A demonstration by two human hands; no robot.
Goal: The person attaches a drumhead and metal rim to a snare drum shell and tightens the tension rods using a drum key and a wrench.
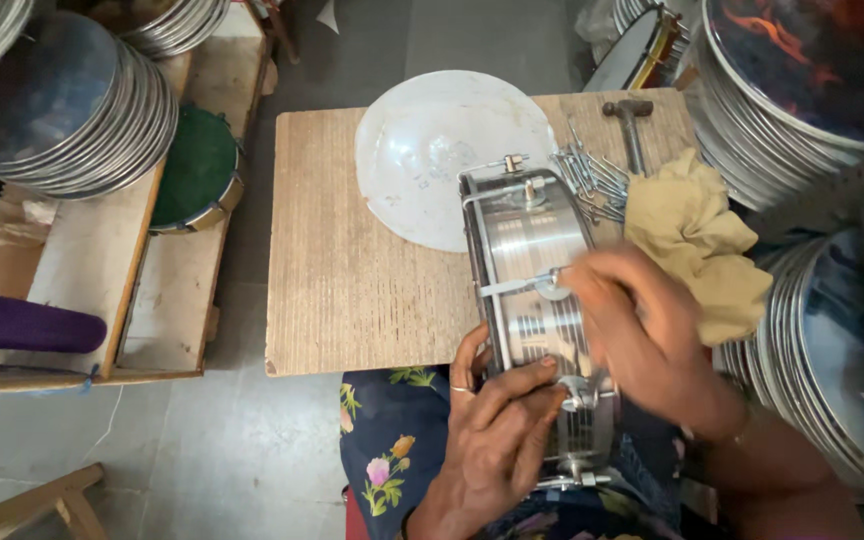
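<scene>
A shiny metal drum shell [532, 250] stands on its edge at the near side of a small wooden table [342, 270], leaning over my lap. My left hand [497, 425] grips the shell's near side, fingers wrapped over the metal beside a tension lug. My right hand [642, 335] rests on top of the shell, fingertips pinched at a thin tension rod [522, 284] that crosses it. A white drumhead skin [432, 150] lies flat on the table behind the shell.
A pile of metal rods [590, 175], a hammer [632, 125] and a yellow cloth [697, 240] lie at the table's right. Stacks of drum hoops and heads stand at right [812, 100] and upper left [62, 105]. A green drum [197, 170] sits on a wooden shelf.
</scene>
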